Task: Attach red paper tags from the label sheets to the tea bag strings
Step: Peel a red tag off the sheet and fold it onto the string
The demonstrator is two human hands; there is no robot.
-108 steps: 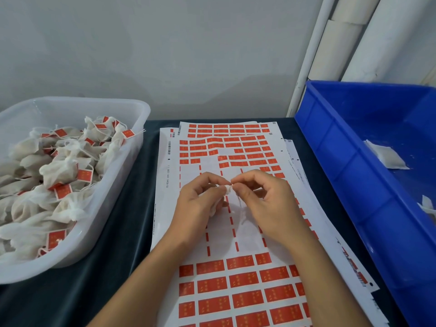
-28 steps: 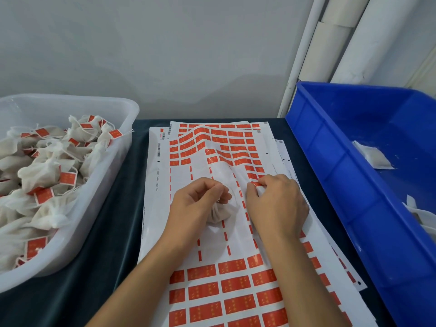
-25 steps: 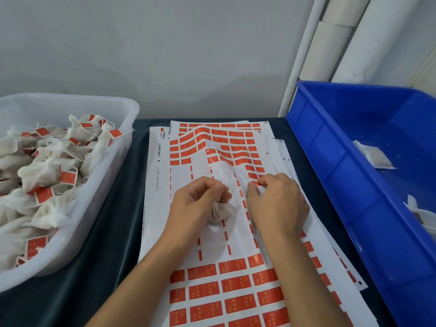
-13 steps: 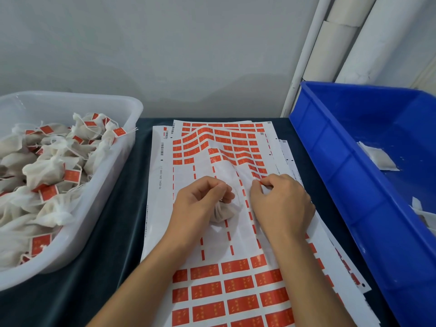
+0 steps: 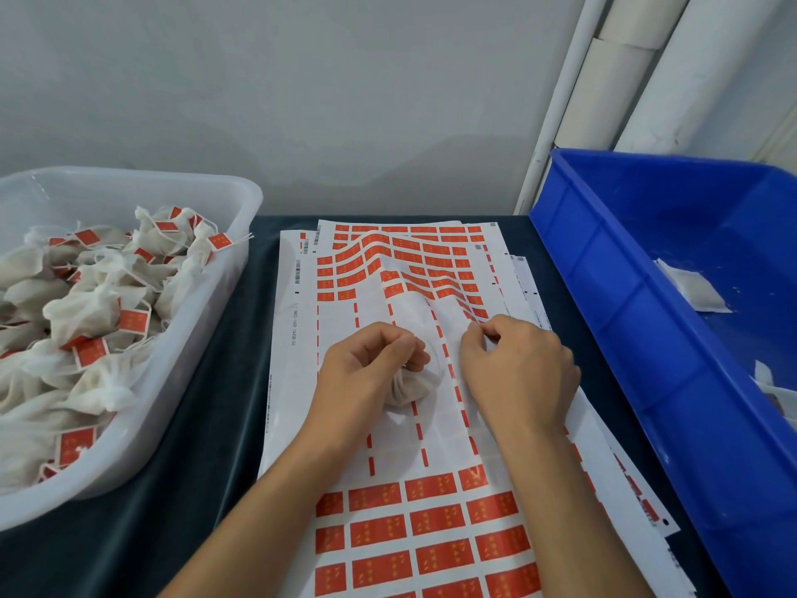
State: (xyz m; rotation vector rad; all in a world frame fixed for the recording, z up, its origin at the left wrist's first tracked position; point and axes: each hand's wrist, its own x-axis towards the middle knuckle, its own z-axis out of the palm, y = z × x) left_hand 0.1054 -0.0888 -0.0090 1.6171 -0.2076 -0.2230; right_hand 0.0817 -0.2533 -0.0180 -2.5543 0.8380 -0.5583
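Step in hand is peeling: left hand (image 5: 371,373) curls round a tea bag (image 5: 412,386) while, at its 3 o'clock, right hand (image 5: 517,373) pinches a red tag (image 5: 474,315) off the buckled label sheet (image 5: 345,321); next, probably, fold it over the string.

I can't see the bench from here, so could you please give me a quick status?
Left hand holds tea bag. Right hand peeling tag off label sheet. Nothing in the way.

One head-worn camera looks forward and down, close over the table (image 5: 224,425), apparently wide-angle.
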